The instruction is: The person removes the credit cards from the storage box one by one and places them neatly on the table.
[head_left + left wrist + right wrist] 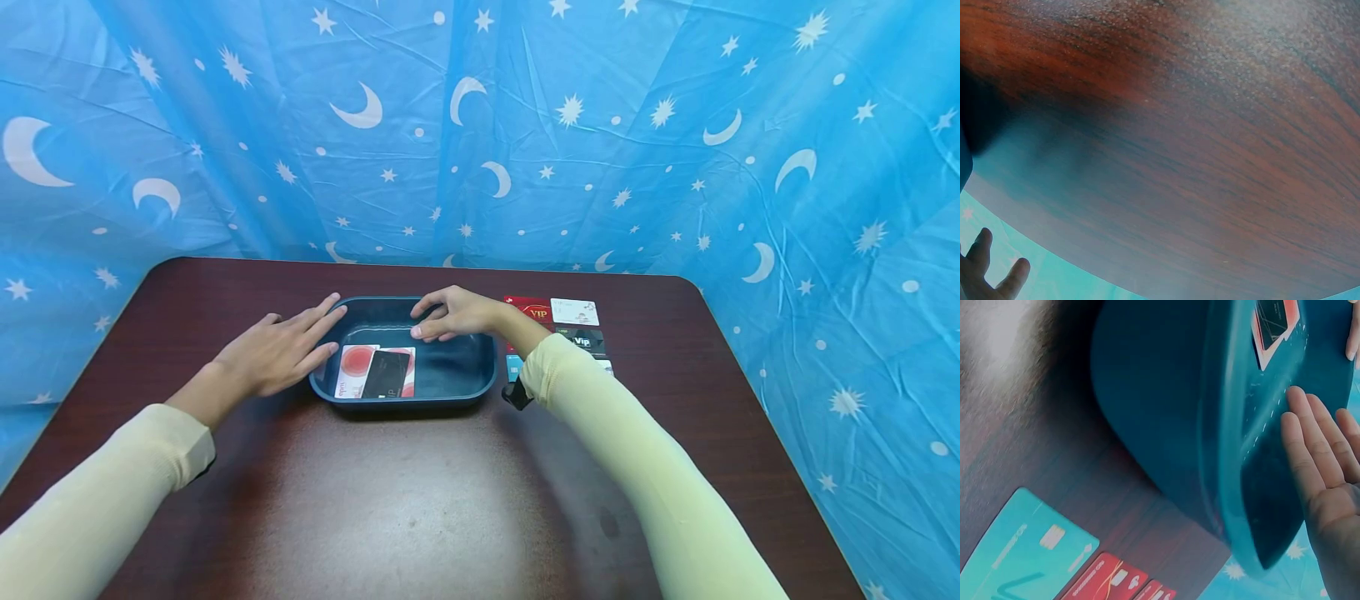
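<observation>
A dark blue tray [457, 367] stands on the table. In its left part lie a white card with a red circle [356, 362], a black card [387, 374] slanting across it, and another red-and-white card [410, 377] mostly covered by the black one. My left hand [281, 350] is at the tray's left rim, fingers spread and nearly straight. Over the tray's back right part, my right hand [457, 314] reaches in with nothing in its grasp; the right wrist view shows its fingers [1316, 440] extended, palm visible.
Right of the tray, beside my right forearm, several cards lie together: a red VIP card [528, 307], a white card [575, 312], a black Vip card [583, 340] and a teal card [1029, 547]. My right sleeve partly covers them. A blue curtain [525, 125] hangs behind the table.
</observation>
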The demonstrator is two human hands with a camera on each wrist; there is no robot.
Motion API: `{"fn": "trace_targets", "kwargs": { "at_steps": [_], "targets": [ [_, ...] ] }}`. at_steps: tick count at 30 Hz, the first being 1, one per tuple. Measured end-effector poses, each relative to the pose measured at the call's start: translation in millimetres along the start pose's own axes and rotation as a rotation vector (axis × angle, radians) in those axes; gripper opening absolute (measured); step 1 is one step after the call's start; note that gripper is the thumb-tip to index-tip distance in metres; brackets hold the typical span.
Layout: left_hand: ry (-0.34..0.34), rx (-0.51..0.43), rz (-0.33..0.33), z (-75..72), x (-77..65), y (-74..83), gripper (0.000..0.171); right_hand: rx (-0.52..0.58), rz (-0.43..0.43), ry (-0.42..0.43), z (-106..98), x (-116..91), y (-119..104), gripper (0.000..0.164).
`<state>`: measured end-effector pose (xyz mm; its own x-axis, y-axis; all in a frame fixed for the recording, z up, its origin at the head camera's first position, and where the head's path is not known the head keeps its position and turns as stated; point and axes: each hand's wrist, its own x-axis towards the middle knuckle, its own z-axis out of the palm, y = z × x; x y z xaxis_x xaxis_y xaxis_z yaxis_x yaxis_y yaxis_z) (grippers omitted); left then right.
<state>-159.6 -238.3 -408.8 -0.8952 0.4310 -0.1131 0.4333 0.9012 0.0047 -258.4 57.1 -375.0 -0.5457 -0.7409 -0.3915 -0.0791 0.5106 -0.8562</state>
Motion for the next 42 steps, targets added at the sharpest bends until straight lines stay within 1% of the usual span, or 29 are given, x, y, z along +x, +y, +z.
{"fn": "trace_targets", "kwargs": {
  "at_steps": [4,11,15,21,29,33,42],
  "targets": [
    [-0.002,0.0,-0.001,0.1,-0.1,-0.2,0.071,-0.017,0.025,-0.018,4,4,-2,0.051],
    [-0.008,-0.002,-0.003,-1.0,-0.6,0.3,0.07,-0.023,0.099,-0.092,7,11,-4,0.054],
    [-0.003,-0.004,0.0,-1.3,-0.9,0.5,0.07,-0.045,0.132,-0.115,9,14,-7,0.056],
    [-0.001,-0.007,0.001,-1.6,-1.5,0.2,0.07,-0.1,0.145,-0.13,16,20,-12,0.055],
    [0.0,-0.009,0.001,-1.5,-1.2,1.2,0.07,-0.164,0.17,-0.131,24,26,-14,0.054],
    [-0.002,-0.009,0.003,-1.9,-1.0,1.7,0.07,-0.18,0.192,-0.145,27,28,-17,0.055],
    [-0.008,-0.013,0.004,-1.6,-1.2,0.7,0.069,-0.185,0.208,-0.169,29,33,-20,0.051]
  ]
}}
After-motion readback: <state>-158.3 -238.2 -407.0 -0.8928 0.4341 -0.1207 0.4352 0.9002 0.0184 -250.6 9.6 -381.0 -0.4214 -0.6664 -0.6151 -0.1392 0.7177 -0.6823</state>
